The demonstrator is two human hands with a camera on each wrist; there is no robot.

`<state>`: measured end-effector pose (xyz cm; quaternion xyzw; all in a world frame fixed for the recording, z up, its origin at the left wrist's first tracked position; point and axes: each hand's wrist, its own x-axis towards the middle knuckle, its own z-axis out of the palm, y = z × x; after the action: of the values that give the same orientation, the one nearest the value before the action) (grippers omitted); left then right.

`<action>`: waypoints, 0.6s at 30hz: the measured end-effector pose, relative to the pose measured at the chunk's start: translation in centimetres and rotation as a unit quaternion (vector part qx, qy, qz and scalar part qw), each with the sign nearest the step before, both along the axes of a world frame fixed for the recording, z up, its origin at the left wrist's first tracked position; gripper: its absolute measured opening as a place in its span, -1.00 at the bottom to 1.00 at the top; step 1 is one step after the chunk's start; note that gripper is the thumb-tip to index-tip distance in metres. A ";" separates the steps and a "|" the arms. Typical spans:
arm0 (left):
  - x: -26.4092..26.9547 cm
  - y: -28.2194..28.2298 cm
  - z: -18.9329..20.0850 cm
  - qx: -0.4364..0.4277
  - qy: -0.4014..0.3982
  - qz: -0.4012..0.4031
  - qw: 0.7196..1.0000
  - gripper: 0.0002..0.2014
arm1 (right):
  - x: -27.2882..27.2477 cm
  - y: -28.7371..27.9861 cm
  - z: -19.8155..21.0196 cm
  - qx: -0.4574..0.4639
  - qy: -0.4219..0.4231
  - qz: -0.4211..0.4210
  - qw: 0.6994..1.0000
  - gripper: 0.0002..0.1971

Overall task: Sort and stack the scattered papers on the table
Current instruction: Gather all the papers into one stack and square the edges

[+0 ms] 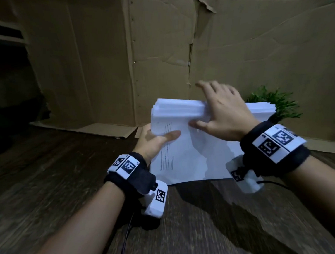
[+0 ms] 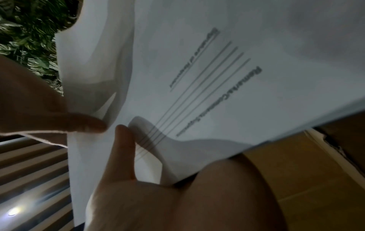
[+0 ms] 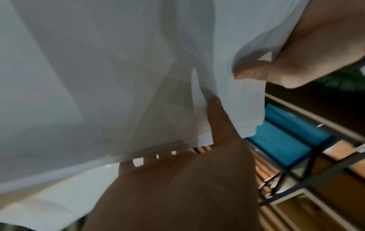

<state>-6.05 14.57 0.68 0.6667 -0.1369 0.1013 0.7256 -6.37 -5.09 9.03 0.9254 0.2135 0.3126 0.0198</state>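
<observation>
A thick stack of white papers (image 1: 183, 151) stands tilted, its lower edge near the dark wooden table (image 1: 69, 188). The front sheet (image 2: 217, 78) carries printed lines and a heading. My left hand (image 1: 159, 135) grips the stack's left edge, thumb (image 2: 122, 148) on the front and fingers behind. My right hand (image 1: 215, 109) straddles the top edge: its thumb (image 3: 219, 118) lies on the front sheet and its blurred, outstretched fingers reach over the back. The sheets' top edges are uneven. The stack (image 3: 98, 78) fills most of the right wrist view.
A creased cardboard wall (image 1: 159, 50) stands close behind the papers, its flap lying on the table. A green plant (image 1: 277, 103) sits behind the stack at the right. Dark shelves (image 1: 1, 34) are at the far left. A black cable (image 1: 276, 184) trails from my right wrist.
</observation>
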 end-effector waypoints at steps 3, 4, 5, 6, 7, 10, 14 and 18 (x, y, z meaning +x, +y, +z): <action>0.0 0.1 0.2 0.008 -0.028 0.000 1.000 -0.71 | -0.6 1.5 0.4 -0.045 0.041 -0.012 0.998 -0.42; 0.1 0.2 0.2 0.008 -0.032 0.005 0.999 -0.70 | -0.7 1.6 0.9 -0.044 0.074 -0.017 0.996 -0.52; 0.0 0.2 0.1 0.004 -0.028 0.004 1.000 -0.71 | -0.8 1.7 1.5 -0.029 0.081 -0.010 0.996 -0.54; 0.1 0.1 0.0 -0.002 -0.023 0.005 1.000 -0.72 | -0.9 1.8 2.0 -0.002 0.068 0.010 0.998 -0.52; 0.2 0.0 -0.1 -0.011 -0.018 0.011 1.000 -0.71 | -0.9 1.9 2.3 0.023 0.047 0.024 0.998 -0.50; 0.2 -0.3 -0.3 -0.037 -0.017 0.025 0.999 -0.56 | -1.0 3.9 1.5 -0.027 0.048 0.042 0.998 -0.55; 0.1 -0.3 0.0 -0.045 -0.034 0.005 0.998 -0.74 | -1.0 5.7 0.1 0.010 -0.005 0.045 0.999 -0.33; 0.3 -0.5 -0.1 -0.033 -0.045 -0.014 0.998 -0.73 | -1.2 7.0 0.0 -0.054 0.042 0.034 0.997 -0.58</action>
<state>-5.71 14.09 0.60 0.6350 -0.1750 0.1253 0.7420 -7.62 1.94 9.02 0.9275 0.2622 0.2618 0.0505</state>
